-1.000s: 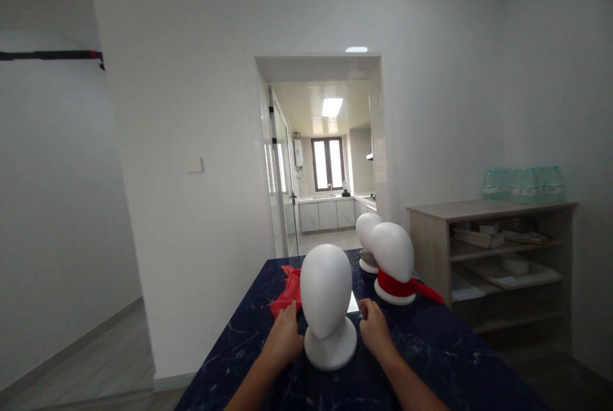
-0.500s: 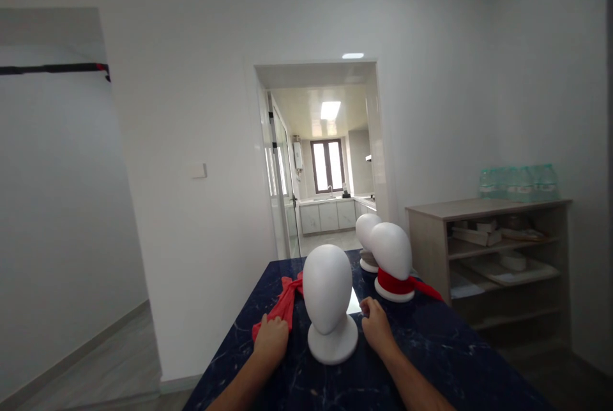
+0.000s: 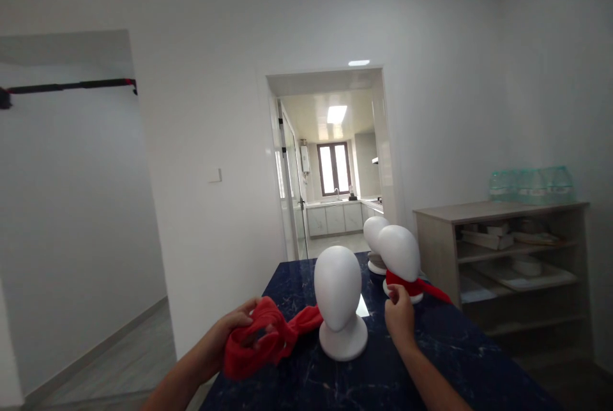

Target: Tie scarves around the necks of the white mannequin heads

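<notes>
A bare white mannequin head point(image 3: 338, 299) stands on the dark blue marble table point(image 3: 431, 360) in front of me. My left hand point(image 3: 225, 334) is closed on a bunched red scarf point(image 3: 261, 337), lifted at the table's left edge, with its tail trailing toward the head's base. My right hand point(image 3: 400, 316) hovers to the right of the head, fingers curled loosely with nothing seen in them. Behind it a second mannequin head point(image 3: 401, 256) wears a red scarf point(image 3: 421, 286) round its neck, and a third head point(image 3: 373, 235) stands further back.
A wooden shelf unit point(image 3: 502, 258) with boxes, and water bottles point(image 3: 529, 184) on top, stands to the right of the table. A doorway point(image 3: 335, 162) beyond the table leads into a kitchen. The floor lies to the left, below a white wall.
My left hand has gathered the red scarf from the table and pulled it up and to the left. My right hand has lifted off the table beside the head. The view shifted left.
</notes>
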Action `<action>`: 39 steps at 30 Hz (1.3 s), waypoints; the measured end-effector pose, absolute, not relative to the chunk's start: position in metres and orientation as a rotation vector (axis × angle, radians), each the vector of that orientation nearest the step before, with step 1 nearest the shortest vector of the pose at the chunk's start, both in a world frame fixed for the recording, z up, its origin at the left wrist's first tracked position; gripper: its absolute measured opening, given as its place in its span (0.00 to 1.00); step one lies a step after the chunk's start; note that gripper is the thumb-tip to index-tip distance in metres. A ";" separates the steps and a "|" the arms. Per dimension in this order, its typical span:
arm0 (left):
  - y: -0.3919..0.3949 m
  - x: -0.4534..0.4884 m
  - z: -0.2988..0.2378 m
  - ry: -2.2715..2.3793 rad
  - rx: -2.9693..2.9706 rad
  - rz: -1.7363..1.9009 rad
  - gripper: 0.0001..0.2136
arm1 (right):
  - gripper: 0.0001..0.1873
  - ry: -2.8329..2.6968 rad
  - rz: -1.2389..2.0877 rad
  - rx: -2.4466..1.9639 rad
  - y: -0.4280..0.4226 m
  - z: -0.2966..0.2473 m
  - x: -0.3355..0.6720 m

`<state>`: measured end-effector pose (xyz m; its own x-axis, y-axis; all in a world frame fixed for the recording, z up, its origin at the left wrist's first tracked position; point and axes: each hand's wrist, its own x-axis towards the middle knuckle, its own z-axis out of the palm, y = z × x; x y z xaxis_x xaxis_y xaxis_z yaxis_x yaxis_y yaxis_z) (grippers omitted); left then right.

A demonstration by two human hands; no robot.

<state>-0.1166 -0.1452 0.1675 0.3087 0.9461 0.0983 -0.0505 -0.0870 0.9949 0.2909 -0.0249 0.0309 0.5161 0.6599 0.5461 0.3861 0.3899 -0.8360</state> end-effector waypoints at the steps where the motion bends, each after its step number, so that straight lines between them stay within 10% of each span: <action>1: -0.154 -0.117 0.177 0.894 1.388 1.037 0.14 | 0.20 -1.073 0.178 -1.178 -0.040 0.041 0.289; 6: -0.179 -0.102 0.205 0.911 1.577 0.832 0.26 | 0.17 -1.558 0.359 -0.803 -0.139 0.078 0.223; 11: -0.178 -0.067 0.216 0.745 1.677 0.631 0.27 | 0.51 -1.640 0.836 -0.546 -0.162 0.095 0.144; 17: -0.175 -0.073 0.231 0.911 1.809 0.419 0.25 | 0.08 -1.524 1.293 -0.641 -0.129 0.112 0.158; 39: -0.157 -0.093 0.271 1.277 2.154 0.506 0.05 | 0.06 -1.822 1.022 -1.238 -0.119 0.116 0.420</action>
<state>-0.0934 -0.1567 0.2707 0.4704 0.8820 0.0291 0.6628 -0.3749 0.6481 0.4199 -0.1188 0.1160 -0.2998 0.9472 0.1138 0.3963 0.2322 -0.8883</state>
